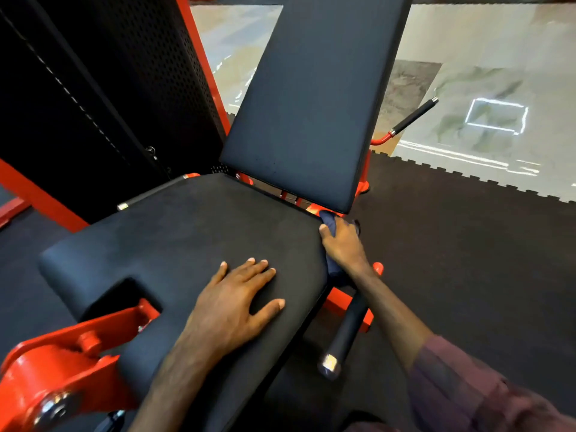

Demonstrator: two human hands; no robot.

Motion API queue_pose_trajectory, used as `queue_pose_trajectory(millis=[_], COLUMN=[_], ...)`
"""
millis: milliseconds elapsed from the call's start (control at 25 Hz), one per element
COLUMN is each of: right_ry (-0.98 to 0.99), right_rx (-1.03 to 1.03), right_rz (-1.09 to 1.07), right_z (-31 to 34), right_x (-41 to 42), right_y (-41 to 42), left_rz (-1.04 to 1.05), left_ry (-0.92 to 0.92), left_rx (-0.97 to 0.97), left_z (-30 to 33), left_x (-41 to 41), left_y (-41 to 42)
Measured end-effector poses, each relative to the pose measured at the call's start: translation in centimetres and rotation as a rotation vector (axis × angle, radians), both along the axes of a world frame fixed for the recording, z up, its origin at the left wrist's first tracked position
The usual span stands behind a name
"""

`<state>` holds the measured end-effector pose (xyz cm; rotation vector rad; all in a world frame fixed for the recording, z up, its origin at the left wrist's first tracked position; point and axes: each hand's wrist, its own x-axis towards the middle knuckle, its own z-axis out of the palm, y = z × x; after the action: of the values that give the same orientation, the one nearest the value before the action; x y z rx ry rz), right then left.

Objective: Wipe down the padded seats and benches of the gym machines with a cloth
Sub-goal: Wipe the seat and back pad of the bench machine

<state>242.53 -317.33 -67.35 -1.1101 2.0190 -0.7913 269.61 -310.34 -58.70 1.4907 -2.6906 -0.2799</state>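
Note:
A black padded seat (193, 232) fills the middle of the head view, with a black padded backrest (314, 98) rising behind it. My left hand (237, 300) lies flat on the seat's near part, fingers spread, holding nothing. My right hand (341, 241) grips a dark blue cloth (328, 222) and presses it against the seat's right edge, near the gap below the backrest. Part of the cloth hangs down under my wrist.
The machine's red frame (59, 366) juts out at the lower left. A black handle bar (346, 332) with a chrome end sticks out below the seat's right side. A perforated black weight-stack cover (103, 88) stands at the left. Dark rubber matting (467, 260) lies at the right.

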Motion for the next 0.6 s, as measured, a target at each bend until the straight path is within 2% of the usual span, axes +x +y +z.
queue_pose_trajectory(millis=[120, 200, 280, 360, 480, 600], right_ry=[0.105, 0.114, 0.314, 0.500, 0.443, 0.450], right_rx=[-0.110, -0.050, 0.063, 0.066, -0.046, 0.076], right_rz=[0.099, 0.095, 0.158, 0.238, 0.261, 0.190], right_z=[-1.6, -1.1, 0.6, 1.4, 0.7, 1.2], right_x=[-0.2, -0.8, -0.3, 1.0, -0.1, 0.7], right_y=[2.3, 0.6, -3.5, -5.1, -0.4, -0.5], left_rz=[0.008, 0.004, 0.005, 0.026, 0.073, 0.116], left_ry=[0.009, 0.011, 0.000, -0.006, -0.012, 0.044], left_rx=[0.035, 0.049, 0.067, 0.074, 0.067, 0.050], left_z=[-0.4, -0.5, -0.1, 0.3, 0.8, 1.2], left_x=[-0.4, 0.0, 0.3, 1.0, 3.9, 7.6], left_y=[-2.7, -3.9, -4.8, -5.9, -7.2, -8.5])
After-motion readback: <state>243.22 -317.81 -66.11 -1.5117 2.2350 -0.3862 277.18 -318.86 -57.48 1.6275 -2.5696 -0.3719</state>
